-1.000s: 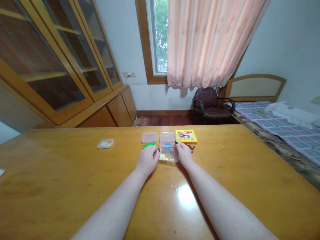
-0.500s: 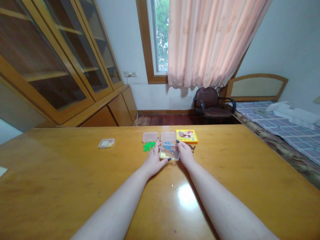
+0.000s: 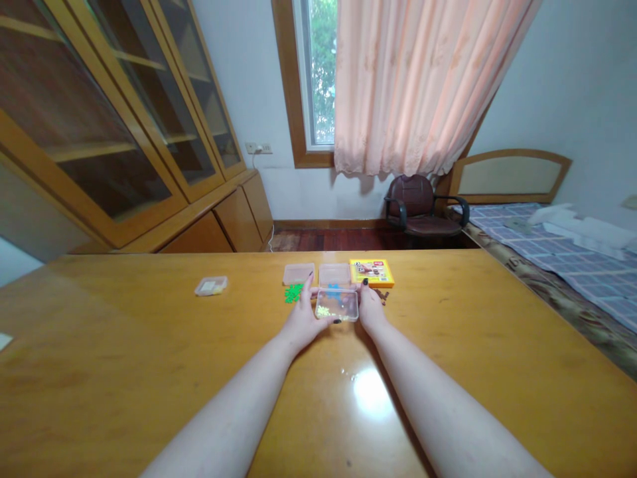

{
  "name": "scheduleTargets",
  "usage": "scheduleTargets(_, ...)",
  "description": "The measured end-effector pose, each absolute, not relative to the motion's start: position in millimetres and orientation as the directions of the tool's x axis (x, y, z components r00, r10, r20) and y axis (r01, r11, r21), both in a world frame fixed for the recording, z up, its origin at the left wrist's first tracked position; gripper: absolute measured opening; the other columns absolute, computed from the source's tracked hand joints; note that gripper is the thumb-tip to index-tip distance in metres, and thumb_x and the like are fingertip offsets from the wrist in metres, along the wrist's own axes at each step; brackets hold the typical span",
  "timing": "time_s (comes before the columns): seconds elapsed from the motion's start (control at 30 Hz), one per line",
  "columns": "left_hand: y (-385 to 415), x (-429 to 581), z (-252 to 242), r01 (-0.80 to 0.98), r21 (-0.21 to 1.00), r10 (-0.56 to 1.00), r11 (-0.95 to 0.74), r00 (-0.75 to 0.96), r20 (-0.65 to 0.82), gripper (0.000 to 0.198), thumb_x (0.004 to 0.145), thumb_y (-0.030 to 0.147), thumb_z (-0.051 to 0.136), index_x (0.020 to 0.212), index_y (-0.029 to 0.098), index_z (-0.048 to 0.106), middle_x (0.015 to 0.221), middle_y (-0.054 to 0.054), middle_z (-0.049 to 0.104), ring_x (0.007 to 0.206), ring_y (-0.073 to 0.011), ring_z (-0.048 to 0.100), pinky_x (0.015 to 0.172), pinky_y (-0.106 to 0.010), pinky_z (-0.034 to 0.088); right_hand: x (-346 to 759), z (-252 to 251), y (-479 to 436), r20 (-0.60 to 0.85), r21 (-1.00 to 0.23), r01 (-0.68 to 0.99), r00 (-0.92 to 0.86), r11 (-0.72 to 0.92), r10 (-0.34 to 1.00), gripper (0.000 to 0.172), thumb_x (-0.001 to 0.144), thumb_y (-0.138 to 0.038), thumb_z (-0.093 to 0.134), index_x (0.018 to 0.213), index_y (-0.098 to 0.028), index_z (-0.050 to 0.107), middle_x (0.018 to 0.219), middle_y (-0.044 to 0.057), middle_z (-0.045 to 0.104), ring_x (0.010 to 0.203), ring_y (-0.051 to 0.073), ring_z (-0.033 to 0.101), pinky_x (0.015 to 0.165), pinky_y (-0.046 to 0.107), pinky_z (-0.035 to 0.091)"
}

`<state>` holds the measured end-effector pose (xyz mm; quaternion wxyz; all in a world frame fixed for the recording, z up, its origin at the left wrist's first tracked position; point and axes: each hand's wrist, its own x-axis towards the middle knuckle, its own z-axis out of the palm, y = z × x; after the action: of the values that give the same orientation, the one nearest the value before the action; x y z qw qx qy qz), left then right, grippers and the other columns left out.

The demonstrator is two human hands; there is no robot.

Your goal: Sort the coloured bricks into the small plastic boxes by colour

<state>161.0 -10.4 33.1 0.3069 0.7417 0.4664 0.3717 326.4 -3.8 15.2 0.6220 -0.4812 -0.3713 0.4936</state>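
One clear box point(image 3: 349, 307), pale yellow pieces point(image 3: 323, 311) gathered toward its left end, is near the far edge of the bench point(image 3: 149, 372); its long axis runs left to right, one long side to the front. Left hand point(image 3: 302, 323): gripping the box between thumb and fingers. Right hand point(image 3: 372, 311): curled at the box's right end; whether it grips cannot be told. Beyond: two shallow trays point(image 3: 298, 273) and a yellow carton point(image 3: 371, 271), in a row.
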Motion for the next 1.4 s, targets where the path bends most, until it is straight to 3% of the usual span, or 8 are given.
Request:
scheduleTargets(0.13,-9.2,160.5,31.6,0.440,0.816,0.921,-0.375,0.281,0.271,0.106,0.058,0.025,0.075,0.137,0.024,0.005,0.115,-0.008,0.050,0.100,-0.0181,0.055,0.091,-0.036,0.042,327.4,19.8,-6.5,0.009,-0.960,-0.275,0.160,0.053,0.987,0.065,0.068,-0.072,0.040,0.085,-0.015,0.066,0.063,0.007,0.064,0.058,0.019,0.059,0.057,0.032,0.047)
scheduleTargets(0.3,-8.1,161.3,30.6,0.432,0.835,0.933,-0.342,0.262,0.247,0.104,0.057,0.023,0.076,0.137,0.025,0.009,0.114,-0.007,0.051,0.097,-0.0166,0.057,0.088,-0.033,0.045,328.1,18.2,-8.8,0.076,-0.966,-0.238,0.100,0.098,0.992,0.065,0.075,-0.068,0.038,0.105,-0.015,0.061,0.067,0.005,0.064,0.052,0.014,0.054,0.050,0.026,0.041)
scheduleTargets(0.57,-5.0,160.9,27.4,0.390,0.878,0.945,-0.277,0.274,0.176,0.102,0.056,0.023,0.076,0.136,0.024,0.014,0.115,-0.009,0.049,0.089,-0.0166,0.059,0.083,-0.032,0.048,328.0,15.8,-6.5,0.069,-0.955,-0.284,0.088,0.091,0.994,0.064,0.073,-0.068,0.040,0.099,-0.015,0.063,0.066,0.005,0.064,0.050,0.014,0.053,0.048,0.025,0.040)
scheduleTargets(0.83,-8.8,162.2,27.4,0.345,0.886,0.941,-0.310,0.247,0.233,0.102,0.051,0.026,0.079,0.131,0.022,0.017,0.112,-0.009,0.049,0.088,-0.0184,0.060,0.083,-0.038,0.048,329.3,15.3,-2.1,0.023,-0.957,-0.287,0.097,0.050,0.995,0.061,0.072,-0.069,0.039,0.083,-0.015,0.066,0.064,0.007,0.065,0.059,0.018,0.060,0.054,0.027,0.046)
scheduleTargets(1.03,-9.6,161.0,29.0,0.418,0.849,0.938,-0.324,0.261,0.230,0.098,0.052,0.029,0.078,0.130,0.024,0.019,0.106,-0.006,0.052,0.070,-0.0123,0.059,0.071,-0.032,0.050,330.4,17.2,-1.8,-0.013,-0.957,-0.290,0.084,0.012,0.996,0.063,0.071,-0.070,0.038,0.082,-0.015,0.067,0.065,0.009,0.067,0.059,0.020,0.061,0.058,0.031,0.048)
scheduleTargets(1.2,-7.2,158.7,24.2,0.504,0.795,0.940,-0.336,0.226,0.255,0.093,0.050,0.033,0.078,0.126,0.020,0.025,0.091,-0.001,0.054,0.055,-0.0076,0.048,0.058,-0.025,0.044,332.0,18.1,-1.8,0.039,-0.959,-0.278,0.085,0.061,0.996,0.058,0.071,-0.067,0.041,0.078,-0.015,0.068,0.070,0.008,0.068,0.066,0.022,0.062,0.064,0.033,0.048)
scheduleTargets(1.3,-6.2,157.9,22.8,0.530,0.771,0.934,-0.353,0.241,0.262,0.083,0.052,0.035,0.076,0.120,0.020,0.032,0.094,-0.002,0.054,0.059,-0.0089,0.048,0.059,-0.025,0.043,331.4,18.8,-2.4,0.055,-0.969,-0.238,0.078,0.072,0.995,0.051,0.072,-0.061,0.046,0.079,-0.015,0.067,0.071,0.007,0.068,0.068,0.021,0.062,0.067,0.033,0.047)
scheduleTargets(1.4,-4.9,157.4,25.1,0.554,0.755,0.936,-0.350,0.239,0.258,0.073,0.053,0.038,0.075,0.114,0.019,0.038,0.096,-0.003,0.054,0.073,-0.0141,0.054,0.071,-0.030,0.045,328.7,19.4,-3.0,0.056,-0.962,-0.265,0.038,0.064,0.998,0.046,0.072,-0.058,0.049,0.080,-0.015,0.066,0.078,0.007,0.068,0.073,0.020,0.061,0.072,0.033,0.046)
